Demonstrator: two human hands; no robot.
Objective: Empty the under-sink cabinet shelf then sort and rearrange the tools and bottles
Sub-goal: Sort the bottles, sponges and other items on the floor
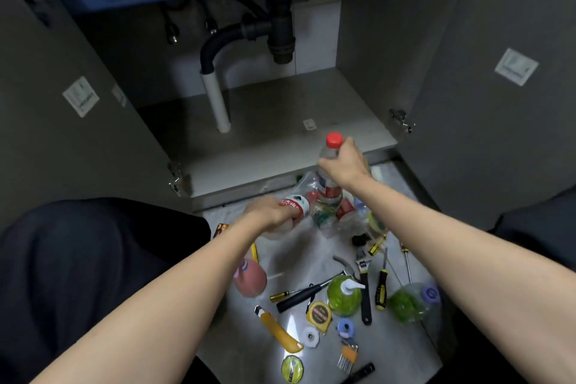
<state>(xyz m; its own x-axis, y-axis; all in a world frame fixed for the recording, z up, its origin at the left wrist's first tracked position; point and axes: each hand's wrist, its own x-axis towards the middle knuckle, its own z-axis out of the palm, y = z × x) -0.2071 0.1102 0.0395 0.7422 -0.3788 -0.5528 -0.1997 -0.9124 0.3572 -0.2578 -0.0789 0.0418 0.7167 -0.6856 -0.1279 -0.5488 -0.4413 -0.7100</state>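
Note:
My right hand [344, 165] grips a clear water bottle with a red cap [334, 140], held upright just in front of the cabinet shelf [280, 121]. My left hand [271, 217] grips a second clear bottle with a red-and-white label [296, 203], lying tilted above the floor. Behind both hands lies a heap of several more empty plastic bottles [339, 215]. The shelf holds nothing but a small white tag [309, 125].
Tools lie spread on the floor: a hammer [299, 296], screwdrivers [381, 288], a wrench [364, 290], a yellow utility knife [279, 332], a tape measure [319, 315], tape rolls. Green soap bottles [344, 296] and a pink bottle [249, 277] stand there. Drain pipes [218, 97] rise at the shelf's back left. Both doors are open.

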